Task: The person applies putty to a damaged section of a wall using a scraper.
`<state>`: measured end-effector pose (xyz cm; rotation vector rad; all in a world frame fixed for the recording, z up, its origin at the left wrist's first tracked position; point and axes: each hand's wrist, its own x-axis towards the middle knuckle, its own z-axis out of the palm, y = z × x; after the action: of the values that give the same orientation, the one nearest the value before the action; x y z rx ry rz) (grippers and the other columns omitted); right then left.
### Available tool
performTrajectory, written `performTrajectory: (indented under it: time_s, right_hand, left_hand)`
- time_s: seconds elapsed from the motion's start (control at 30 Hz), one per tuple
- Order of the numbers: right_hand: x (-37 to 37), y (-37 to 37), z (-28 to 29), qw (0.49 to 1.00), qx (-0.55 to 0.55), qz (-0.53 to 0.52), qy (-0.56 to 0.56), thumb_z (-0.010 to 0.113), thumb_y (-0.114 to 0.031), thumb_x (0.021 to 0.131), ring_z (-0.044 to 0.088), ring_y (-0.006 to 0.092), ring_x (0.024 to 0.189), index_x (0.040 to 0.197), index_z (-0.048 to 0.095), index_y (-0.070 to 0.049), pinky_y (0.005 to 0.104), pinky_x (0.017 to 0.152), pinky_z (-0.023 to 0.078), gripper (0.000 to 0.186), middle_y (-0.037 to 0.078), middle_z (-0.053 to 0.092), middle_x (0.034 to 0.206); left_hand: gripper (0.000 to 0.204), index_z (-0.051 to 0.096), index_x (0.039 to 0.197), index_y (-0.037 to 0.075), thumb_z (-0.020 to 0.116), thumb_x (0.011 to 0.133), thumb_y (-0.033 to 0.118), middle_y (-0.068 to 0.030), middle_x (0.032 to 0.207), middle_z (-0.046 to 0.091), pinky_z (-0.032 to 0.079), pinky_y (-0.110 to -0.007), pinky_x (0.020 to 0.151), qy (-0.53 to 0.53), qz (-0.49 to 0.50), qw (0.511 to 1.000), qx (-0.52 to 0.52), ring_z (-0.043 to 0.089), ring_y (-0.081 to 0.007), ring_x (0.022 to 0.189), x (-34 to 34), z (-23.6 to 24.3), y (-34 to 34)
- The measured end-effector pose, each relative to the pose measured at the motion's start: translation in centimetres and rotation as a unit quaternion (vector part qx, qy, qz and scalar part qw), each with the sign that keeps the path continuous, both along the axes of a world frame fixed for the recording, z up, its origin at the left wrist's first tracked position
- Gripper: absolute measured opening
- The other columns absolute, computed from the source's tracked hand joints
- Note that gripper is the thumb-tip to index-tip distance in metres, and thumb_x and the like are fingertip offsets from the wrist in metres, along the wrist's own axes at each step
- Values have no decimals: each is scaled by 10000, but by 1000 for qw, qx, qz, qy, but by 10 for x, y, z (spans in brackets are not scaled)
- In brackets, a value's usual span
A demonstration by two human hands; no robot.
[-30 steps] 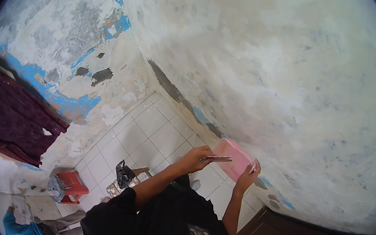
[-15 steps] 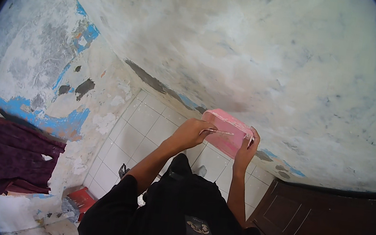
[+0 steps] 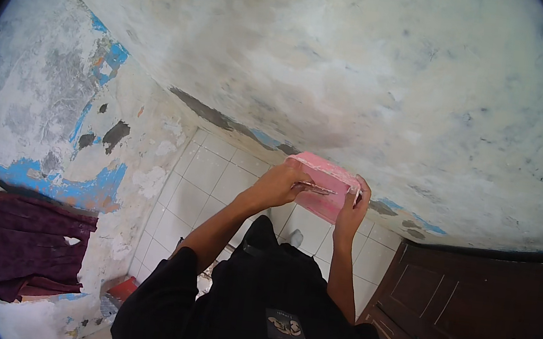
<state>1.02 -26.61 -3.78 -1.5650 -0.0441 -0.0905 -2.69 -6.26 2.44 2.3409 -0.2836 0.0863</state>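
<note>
A pink plastic tub (image 3: 319, 207) is held up in front of me, close to the wall, its rim smeared with whitish paste. My right hand (image 3: 353, 208) grips its right end, with the thumb at the near side and fingers over the rim. From the left, my left hand (image 3: 278, 185) reaches to the tub, closed around a thin flat scraper (image 3: 318, 189). The scraper is seen nearly edge-on, lying over the tub's opening with pale paste on it. How much paste the tub holds cannot be made out.
Ahead rises a patchy whitish wall (image 3: 392, 69), meeting a peeling wall with blue paint (image 3: 47, 176) at the left. A dark purple cloth (image 3: 25, 241) hangs there. Dark wooden furniture (image 3: 464, 315) stands at the right. White floor tiles (image 3: 204, 169) and a red object (image 3: 123, 288) lie below.
My left hand and the scraper have shifted slightly, with the scraper tilted more downward to the right. The tub stays in my right hand. The view has turned a little.
</note>
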Motion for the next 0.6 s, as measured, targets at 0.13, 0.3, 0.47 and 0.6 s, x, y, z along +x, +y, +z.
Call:
performTrajectory:
  time_s: [0.13, 0.3, 0.47, 0.6]
  right_hand:
    - [-4, -1, -1, 1000, -4, -10, -11, 548, -256, 1009, 489, 234, 1185, 1268, 540, -13, 367, 1053, 353, 354, 127, 528, 1242]
    - [-8, -2, 4, 999, -25, -16, -27, 499, -188, 1026, 515, 166, 1102, 1287, 532, -13, 308, 1000, 385, 316, 80, 559, 1222]
    - [-9, -8, 0, 999, -29, -28, -27, 502, -205, 1028, 513, 155, 1083, 1283, 537, -13, 298, 986, 392, 321, 73, 560, 1201]
    - [-11, -10, -3, 998, -40, -38, -28, 509, -221, 1027, 511, 143, 1039, 1272, 550, -18, 284, 949, 403, 320, 64, 564, 1169]
  left_hand:
    - [245, 723, 1057, 89, 665, 822, 51, -166, 980, 700, 512, -439, 798, 5, -8, 1000, -14, 649, -385, 911, -1, -6, 1]
    - [267, 720, 1073, 101, 670, 816, 46, -167, 997, 696, 513, -442, 800, 28, -35, 999, -24, 646, -387, 916, -2, 1, -1]
    - [259, 724, 1058, 98, 664, 814, 33, -169, 998, 696, 513, -438, 797, 20, -34, 998, -43, 649, -381, 915, -5, -4, -5]
    - [267, 724, 1065, 93, 660, 816, 22, -171, 986, 700, 516, -431, 801, 34, -62, 996, -48, 654, -378, 905, -11, -3, -9]
